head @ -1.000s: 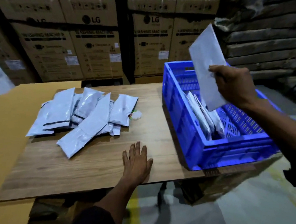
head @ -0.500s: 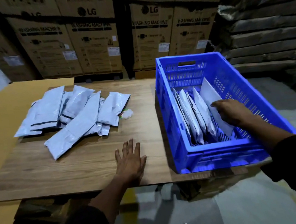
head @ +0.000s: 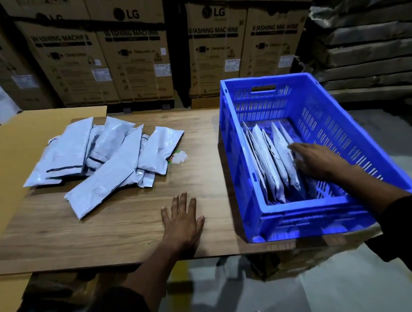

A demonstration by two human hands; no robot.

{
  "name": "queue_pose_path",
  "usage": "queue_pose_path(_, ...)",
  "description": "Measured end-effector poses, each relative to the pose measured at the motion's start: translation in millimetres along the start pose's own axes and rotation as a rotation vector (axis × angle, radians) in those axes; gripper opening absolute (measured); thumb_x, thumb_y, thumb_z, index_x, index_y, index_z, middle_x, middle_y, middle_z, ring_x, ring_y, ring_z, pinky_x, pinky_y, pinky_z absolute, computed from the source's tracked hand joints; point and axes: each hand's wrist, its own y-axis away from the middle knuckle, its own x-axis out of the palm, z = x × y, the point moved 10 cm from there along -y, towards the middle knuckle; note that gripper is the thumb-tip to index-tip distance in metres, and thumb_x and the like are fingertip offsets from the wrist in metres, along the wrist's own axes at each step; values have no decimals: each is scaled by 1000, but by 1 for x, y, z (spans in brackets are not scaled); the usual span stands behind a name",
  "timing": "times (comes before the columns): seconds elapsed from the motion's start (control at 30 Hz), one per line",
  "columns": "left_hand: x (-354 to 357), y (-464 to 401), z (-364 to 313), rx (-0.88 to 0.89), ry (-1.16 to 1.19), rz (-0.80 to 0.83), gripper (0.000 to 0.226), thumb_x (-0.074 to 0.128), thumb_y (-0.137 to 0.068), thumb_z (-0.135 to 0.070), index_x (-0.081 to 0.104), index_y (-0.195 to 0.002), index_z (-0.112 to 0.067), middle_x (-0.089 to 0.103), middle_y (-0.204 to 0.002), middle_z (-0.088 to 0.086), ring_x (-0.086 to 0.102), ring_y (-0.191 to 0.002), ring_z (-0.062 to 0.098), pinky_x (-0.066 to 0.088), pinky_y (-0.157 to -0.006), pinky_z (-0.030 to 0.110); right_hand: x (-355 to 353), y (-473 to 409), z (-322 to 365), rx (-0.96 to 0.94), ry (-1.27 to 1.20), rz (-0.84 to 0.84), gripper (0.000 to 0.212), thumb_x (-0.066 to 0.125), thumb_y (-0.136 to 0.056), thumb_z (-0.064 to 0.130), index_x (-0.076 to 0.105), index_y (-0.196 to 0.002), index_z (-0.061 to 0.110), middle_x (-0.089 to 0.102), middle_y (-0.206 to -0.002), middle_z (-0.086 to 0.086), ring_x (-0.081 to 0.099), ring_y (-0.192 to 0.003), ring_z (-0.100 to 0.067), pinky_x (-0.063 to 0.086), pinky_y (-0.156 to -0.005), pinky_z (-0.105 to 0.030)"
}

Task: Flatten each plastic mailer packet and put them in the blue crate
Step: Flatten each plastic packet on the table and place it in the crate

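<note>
Right hand point(head: 319, 160), fingers straight, presses the filed mailers point(head: 274, 159) standing on edge in the blue crate point(head: 308, 217), right. Left hand point(head: 182, 223) lies flat, released, on the table point(head: 106, 232). Unfiled pile point(head: 103, 159) lies far left: judged light, limp, slippery; grip by an edge.

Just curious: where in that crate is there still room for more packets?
The crate's far end and right side are bare. Its left side is crowded with upright packets, the right hand pressing them.
</note>
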Motion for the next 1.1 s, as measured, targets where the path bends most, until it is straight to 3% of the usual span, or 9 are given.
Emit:
queue_pose_path(0.07, 0, 1, 1, 18, -1, -7, 68, 28, -102, -56, 16, -159, -22, -1, -169, 4, -1, -154, 29, 4, -117, 64, -11, 3, -1, 31, -21, -76, 47, 55, -96, 21, 47, -141, 10, 54, -141, -17, 60, -113, -43, 50, -89, -50)
queue_pose_path(0.17, -8, 5, 5, 68, 17, -52, 81, 11, -88, -62, 30, -156, -21, 13, -168, 7, 11, -153, 31, 11, -116, 64, -46, 8, 8, 69, -20, -321, 38, 60, -94, 20, 57, -130, 7, 63, -126, -21, 65, -99, -46, 52, -79, -52)
queue_pose_path(0.3, -21, 12, 11, 151, -31, -146, 57, 29, -91, -48, 61, -127, -18, 53, -145, 10, 50, -132, 35, 41, -104, 56, -97, 2, 71, -61, -60, -595, 32, 51, -95, 29, 67, -115, 10, 71, -106, -18, 69, -82, -43, 56, -66, -50)
queue_pose_path(0.4, -27, 14, 27, 177, -32, -184, 46, 36, -92, -40, 68, -113, -15, 64, -131, 10, 59, -121, 35, 51, -95, 48, -122, -14, 140, -202, -151, -672, 35, 44, -94, 35, 69, -108, 14, 73, -94, -14, 70, -78, -39, 56, -62, -47)
queue_pose_path(0.53, -36, 29, 88, 72, -76, -298, 40, 47, -93, -38, 62, -122, -16, 54, -143, 13, 43, -134, 36, 47, -96, 51, -118, -37, 245, -321, -246, -619, 34, 44, -92, 36, 69, -105, 16, 73, -93, -9, 69, -80, -36, 56, -63, -44)
queue_pose_path(0.63, -42, 42, 145, -102, -26, -347, 68, 71, -82, -37, 45, -140, -13, 27, -161, 20, 26, -146, 42, 37, -103, 64, -63, -50, 316, -385, -195, -414, 29, 43, -93, 38, 63, -104, 20, 70, -95, -7, 67, -84, -36, 54, -62, -45)
queue_pose_path(0.8, -59, 54, 205, -203, -16, -451, 86, 76, -81, -42, 39, -150, -7, 11, -166, 19, 7, -154, 38, 21, -112, 69, 56, -37, 394, -464, -83, -60, 20, 50, -95, 34, 57, -109, 22, 64, -111, -2, 61, -104, -29, 48, -69, -38)
queue_pose_path(1.0, -80, 33, 253, -178, 63, -487, 104, 80, -79, -46, 21, -158, -13, 12, -167, 17, 6, -154, 37, 17, -113, 70, 94, -19, 432, -474, -84, -115, 24, 39, -98, 41, 54, -95, 22, 62, -97, 0, 60, -89, -27, 45, -61, -37)
queue_pose_path(1.1, -85, 16, 270, -200, 22, -442, 105, 65, -81, -64, 19, -160, -13, 11, -166, 18, 7, -153, 41, 11, -115, 67, 92, -18, 436, -432, -118, -104, 25, 37, -99, 41, 53, -95, 23, 62, -100, 2, 59, -92, -25, 47, -62, -37)
